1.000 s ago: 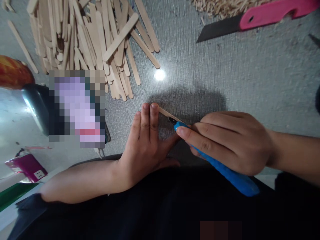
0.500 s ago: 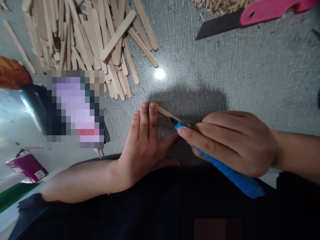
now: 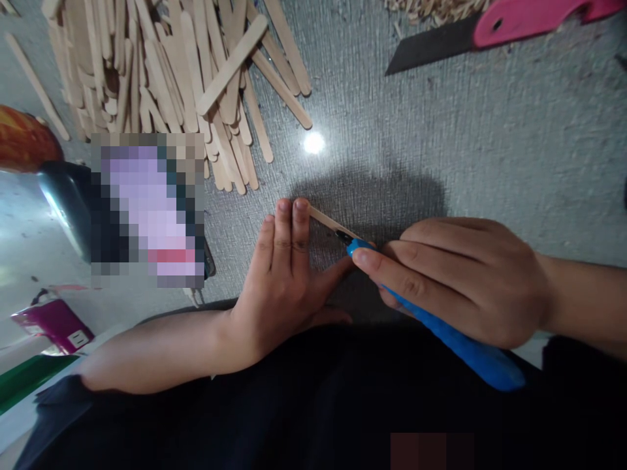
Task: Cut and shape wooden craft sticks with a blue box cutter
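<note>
Wooden stick (image 3: 323, 218): one, pale, slim, straight; slanted on the grey textured table (image 3: 367, 124), between the hands, its near right end hidden. Left hand (image 3: 281, 287): spread wide, fingertips at the stick's far left end. Right hand (image 3: 465, 281): closed round a blue-handled cutter (image 3: 455, 339), black tip (image 3: 344, 237) at the stick. Stick pile (image 3: 191, 65): far left.

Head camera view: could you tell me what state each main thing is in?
Left hand, open, fingers extended by the craft stick
Right hand, closed around the blue-handled tool
Craft stick, slanted, partly covered
Blue-handled tool, tilted, dark tip at the craft stick
Pile of craft sticks, loose, jumbled
Pink-handled blade, unheld, blade exposed
Wood bits, heaped, partly out of frame
Phone-like device, pixelated, apparently lit
</note>
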### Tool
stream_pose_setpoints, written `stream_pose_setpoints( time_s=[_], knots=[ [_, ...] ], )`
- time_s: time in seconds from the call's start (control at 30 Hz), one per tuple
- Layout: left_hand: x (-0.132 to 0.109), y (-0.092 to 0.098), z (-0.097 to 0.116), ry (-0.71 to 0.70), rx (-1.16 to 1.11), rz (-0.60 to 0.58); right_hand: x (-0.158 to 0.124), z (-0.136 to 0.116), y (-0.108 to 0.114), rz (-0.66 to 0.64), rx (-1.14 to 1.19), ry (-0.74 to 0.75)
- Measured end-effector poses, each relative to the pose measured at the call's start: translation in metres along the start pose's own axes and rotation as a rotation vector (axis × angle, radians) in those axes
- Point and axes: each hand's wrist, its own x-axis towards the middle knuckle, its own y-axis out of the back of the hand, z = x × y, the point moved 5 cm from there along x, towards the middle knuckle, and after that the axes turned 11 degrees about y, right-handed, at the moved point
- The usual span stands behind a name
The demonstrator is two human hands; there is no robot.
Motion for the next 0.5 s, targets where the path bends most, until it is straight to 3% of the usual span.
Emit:
stream_pose_setpoints(
  time_s=[0.33,0.5],
  knots=[
    [-0.0007,-0.0019,-0.003,-0.026,0.021,0.037,-0.0027,0.0054,-0.0034,0.038,0.004,-0.022],
    [-0.0015,-0.007,-0.0065,-0.05,-0.006,0.018,-0.001,0.009,-0.0035,0.048,-0.018,0.056]
  ],
)
